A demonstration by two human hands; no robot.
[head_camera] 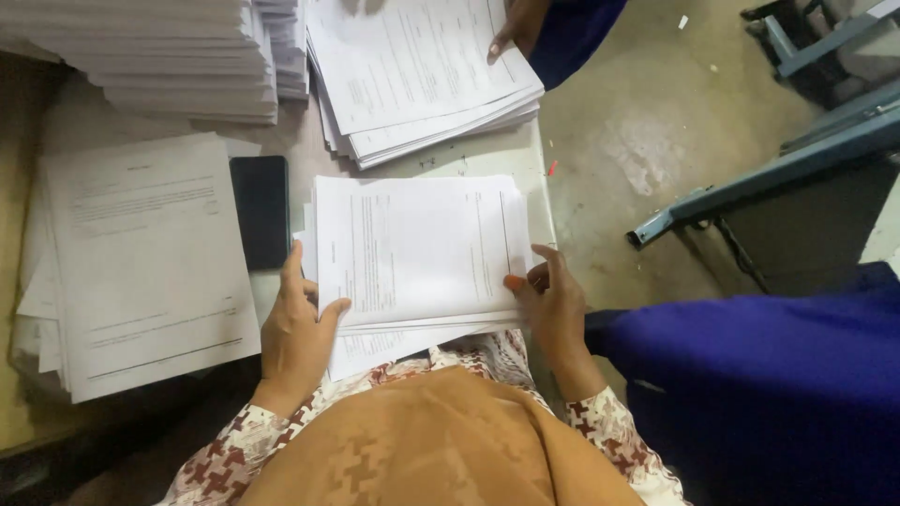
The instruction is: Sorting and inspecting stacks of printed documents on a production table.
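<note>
A stack of printed white sheets (417, 245) lies on the table's near right part, right in front of me. My left hand (295, 333) grips its near left corner, thumb on top of the sheets. My right hand (553, 305) holds the near right edge, thumb pressing the top sheet. Both hands are on the same stack, squaring its sides. More loose sheets stick out under it toward my body.
A black phone (261, 211) lies left of the stack. Another paper pile (141, 258) sits at the left, tall stacks (159, 56) at the back left, and a further pile (422, 75) at the back under another person's hand (516, 26). Blue metal frames (797, 159) stand on the floor at right.
</note>
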